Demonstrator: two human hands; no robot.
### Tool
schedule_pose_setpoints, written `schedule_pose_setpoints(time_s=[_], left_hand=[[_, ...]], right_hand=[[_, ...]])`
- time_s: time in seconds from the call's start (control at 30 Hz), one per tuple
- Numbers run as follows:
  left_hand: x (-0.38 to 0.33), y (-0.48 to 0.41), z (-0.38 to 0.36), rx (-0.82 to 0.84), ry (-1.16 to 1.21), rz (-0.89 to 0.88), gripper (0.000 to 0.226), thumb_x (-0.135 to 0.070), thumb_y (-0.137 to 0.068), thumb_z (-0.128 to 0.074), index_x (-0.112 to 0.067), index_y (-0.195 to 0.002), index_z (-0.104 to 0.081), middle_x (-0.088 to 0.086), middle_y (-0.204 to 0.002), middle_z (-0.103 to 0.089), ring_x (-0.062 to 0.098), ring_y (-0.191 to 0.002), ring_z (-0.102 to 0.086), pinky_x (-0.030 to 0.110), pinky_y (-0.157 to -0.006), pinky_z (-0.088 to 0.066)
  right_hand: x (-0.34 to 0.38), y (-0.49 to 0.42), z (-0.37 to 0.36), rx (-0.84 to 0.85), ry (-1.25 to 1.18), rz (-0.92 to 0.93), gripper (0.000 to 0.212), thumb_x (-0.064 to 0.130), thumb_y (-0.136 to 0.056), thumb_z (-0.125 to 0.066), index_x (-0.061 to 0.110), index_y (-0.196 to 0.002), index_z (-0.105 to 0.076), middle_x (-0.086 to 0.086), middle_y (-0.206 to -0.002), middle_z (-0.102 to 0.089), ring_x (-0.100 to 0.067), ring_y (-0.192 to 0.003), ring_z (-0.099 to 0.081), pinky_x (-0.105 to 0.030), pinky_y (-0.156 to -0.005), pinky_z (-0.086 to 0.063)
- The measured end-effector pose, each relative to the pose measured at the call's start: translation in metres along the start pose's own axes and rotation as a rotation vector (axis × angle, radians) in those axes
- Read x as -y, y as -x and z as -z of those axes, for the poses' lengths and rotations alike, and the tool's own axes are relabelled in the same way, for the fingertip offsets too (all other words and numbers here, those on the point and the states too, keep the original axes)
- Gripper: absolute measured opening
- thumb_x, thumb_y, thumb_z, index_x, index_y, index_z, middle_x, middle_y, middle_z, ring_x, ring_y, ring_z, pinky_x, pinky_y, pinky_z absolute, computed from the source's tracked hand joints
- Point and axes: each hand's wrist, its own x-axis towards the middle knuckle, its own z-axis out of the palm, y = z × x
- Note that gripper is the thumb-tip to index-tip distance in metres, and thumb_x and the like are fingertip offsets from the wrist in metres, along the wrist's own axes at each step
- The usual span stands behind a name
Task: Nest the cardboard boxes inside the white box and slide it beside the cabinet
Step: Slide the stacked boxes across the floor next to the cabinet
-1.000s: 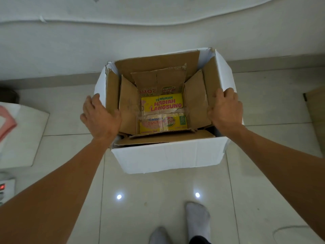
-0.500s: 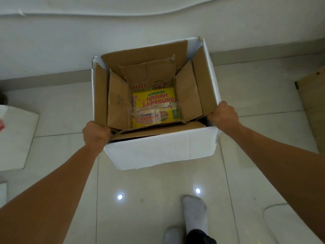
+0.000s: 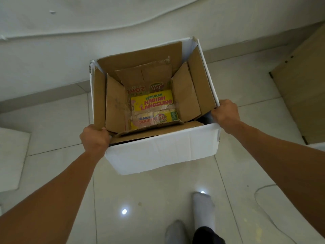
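White box (image 3: pixel 158 152) sits on the pale tiled floor (image 3: pixel 158 199) just in front of me, its open top facing up. Nearest to me, at the bottom of the view, are my two feet in grey socks (image 3: pixel 204 210), standing on the glossy tiles.

My bare forearms reach forward to the box's two near corners. My left hand (image 3: pixel 95 138) is closed around the near left corner of the rim, fingers curled over the edge. My right hand (image 3: pixel 226 115) is closed around the near right corner in the same way.

Looking down into the white box, I see brown cardboard nested inside it. An outer cardboard box (image 3: pixel 202 81) lines the white walls, its flaps standing up against them. Within that sits a smaller cardboard box (image 3: pixel 116 106), its flaps also upright, with one near flap folded flat across the front. At the very bottom lies a yellow printed panel (image 3: pixel 152 103) with red lettering reading "HADIAH LANGSUNG", and more printed packaging just below it.

Beyond the box, the floor meets a grey skirting strip and a white wall (image 3: pixel 123 18). To the far right stands a light wooden cabinet (image 3: pixel 302 92), apart from the box. At the left edge lies a white flat slab (image 3: pixel 10 159).
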Motion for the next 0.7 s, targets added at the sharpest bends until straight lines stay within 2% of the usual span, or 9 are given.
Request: schedule_pose_setpoints(time_s=[0.1,0.17,0.23,0.33,0.43,0.53,0.7], left_hand=[[-0.015,0.013,-0.012,0.046,-0.012,-0.001,0.01,-0.005,-0.078,-0.058,-0.006,-0.07,-0.052,0.007,-0.067,-0.052,0.025,-0.066,-0.05,0.026,-0.059,-0.039],[-0.026,0.025,-0.025,0.078,-0.021,-0.008,0.026,-0.005,-0.078,-0.059,-0.009,-0.057,-0.044,0.002,-0.057,-0.044,0.023,-0.055,-0.045,0.021,-0.049,-0.035],[-0.035,0.041,-0.041,0.095,-0.033,-0.032,0.035,-0.005,-0.079,-0.058,-0.015,-0.052,-0.039,-0.001,-0.054,-0.039,0.014,-0.048,-0.038,0.018,-0.047,-0.029],[-0.045,0.073,-0.066,0.115,-0.034,-0.061,0.035,-0.006,-0.081,-0.056,-0.016,-0.053,-0.037,-0.001,-0.055,-0.039,0.011,-0.049,-0.037,0.02,-0.049,-0.03],[-0.059,0.106,-0.091,0.113,-0.05,-0.066,0.034,-0.005,-0.08,-0.055,-0.014,-0.053,-0.036,0.0,-0.055,-0.039,0.012,-0.048,-0.037,0.025,-0.051,-0.034],[-0.08,0.137,-0.115,0.079,-0.057,-0.087,0.034,-0.004,-0.08,-0.053,-0.014,-0.052,-0.035,0.0,-0.055,-0.038,0.018,-0.051,-0.039,0.028,-0.06,-0.038],[-0.117,0.174,-0.152,0.034,-0.071,-0.074,0.032,-0.003,-0.08,-0.051,-0.012,-0.053,-0.037,0.001,-0.057,-0.041,0.024,-0.061,-0.045,0.028,-0.063,-0.037]], right_hand=[[-0.02,0.002,0.022,-0.008,-0.004,-0.023,0.025,0.0,-0.081,-0.054,-0.001,-0.102,-0.066,-0.017,-0.089,-0.063,-0.031,-0.075,-0.058,-0.03,-0.065,-0.047],[-0.04,0.001,0.037,-0.013,0.001,-0.052,0.027,-0.001,-0.081,-0.055,-0.002,-0.105,-0.065,-0.02,-0.097,-0.065,-0.031,-0.077,-0.057,-0.031,-0.066,-0.048],[-0.065,-0.001,0.051,-0.022,-0.006,-0.077,0.027,0.0,-0.082,-0.054,-0.002,-0.107,-0.064,-0.021,-0.101,-0.065,-0.031,-0.077,-0.056,-0.03,-0.066,-0.047],[-0.105,-0.002,0.07,-0.017,-0.056,-0.102,0.027,0.0,-0.085,-0.053,0.0,-0.109,-0.064,-0.02,-0.102,-0.065,-0.029,-0.076,-0.055,-0.028,-0.066,-0.045],[-0.142,-0.007,0.093,-0.033,-0.092,-0.111,0.029,0.0,-0.083,-0.052,0.003,-0.108,-0.065,-0.015,-0.093,-0.062,-0.028,-0.075,-0.056,-0.027,-0.065,-0.044],[-0.17,-0.021,0.119,-0.053,-0.104,-0.089,0.029,0.0,-0.082,-0.05,0.005,-0.105,-0.067,-0.013,-0.089,-0.061,-0.026,-0.075,-0.055,-0.026,-0.066,-0.042],[-0.203,-0.048,0.162,-0.082,-0.122,-0.019,0.029,0.004,-0.082,-0.056,0.006,-0.109,-0.067,-0.009,-0.089,-0.059,-0.024,-0.079,-0.055,-0.028,-0.07,-0.043]])
